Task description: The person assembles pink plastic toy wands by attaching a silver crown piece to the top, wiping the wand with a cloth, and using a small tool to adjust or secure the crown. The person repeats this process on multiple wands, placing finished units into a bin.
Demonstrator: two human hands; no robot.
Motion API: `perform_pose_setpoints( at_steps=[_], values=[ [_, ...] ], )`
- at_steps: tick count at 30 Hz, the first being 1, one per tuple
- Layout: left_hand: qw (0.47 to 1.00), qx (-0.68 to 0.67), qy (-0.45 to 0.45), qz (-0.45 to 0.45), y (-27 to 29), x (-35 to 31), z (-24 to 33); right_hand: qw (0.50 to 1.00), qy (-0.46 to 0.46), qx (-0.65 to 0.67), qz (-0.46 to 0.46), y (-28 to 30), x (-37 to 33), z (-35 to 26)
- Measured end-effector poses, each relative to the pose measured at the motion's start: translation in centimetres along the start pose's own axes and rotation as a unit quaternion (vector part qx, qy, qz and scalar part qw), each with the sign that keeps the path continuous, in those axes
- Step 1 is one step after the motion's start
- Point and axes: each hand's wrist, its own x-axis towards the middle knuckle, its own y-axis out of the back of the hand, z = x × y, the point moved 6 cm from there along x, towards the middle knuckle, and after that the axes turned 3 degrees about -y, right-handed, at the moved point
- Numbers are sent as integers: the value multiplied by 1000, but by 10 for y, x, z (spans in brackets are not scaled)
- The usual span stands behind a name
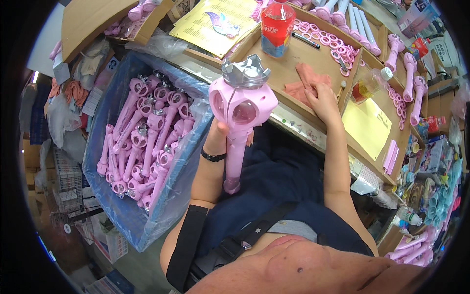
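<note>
My left hand point(215, 139) is closed round the upper handle of a pink toy wand point(245, 103), held upright over my lap. The wand has a bulging head with round clear windows and a silver crown on top. Over the cardboard tray point(274, 73) on the bench, my right hand point(323, 101) is closed on an orange cloth point(302, 82), its fingers partly overlapping it. A red-labelled bottle point(278, 29) and a black marker pen point(305, 40) are beyond the cloth.
At my left, a blue plastic-lined bin point(142, 240) holds many similar pink wands point(152, 125). Pink rings point(338, 44) and a yellow-liquid bottle point(369, 85) are in the trays. Yellow sheets point(208, 24) lie at the back; long pink handles point(410, 73) line the right.
</note>
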Motion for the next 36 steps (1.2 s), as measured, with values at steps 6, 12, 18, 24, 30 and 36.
perform_pose_setpoints(
  at_steps=[6, 12, 18, 24, 30, 36],
  values=[
    [999, 2, 2, 33, 5, 3, 1, 1000, 0, 16, 3, 0, -1, -1],
    [994, 78, -12, 72, 10, 6, 2, 1000, 3, 9, 4, 2, 0, -3],
    [997, 35, 6, 73, 17, 8, -2, 1000, -19, 18, -12, 1, -2, -2],
    [993, 18, 36, 109, 29, 4, -10, 1000, -18, 17, -8, 1, -1, -2],
    [995, -22, 39, 90, 28, 8, -12, 1000, -10, 25, 5, 3, -2, -3],
    [972, -211, 84, 62, 18, 12, -17, 1000, -13, -3, 13, 8, 0, 0]
  ],
)
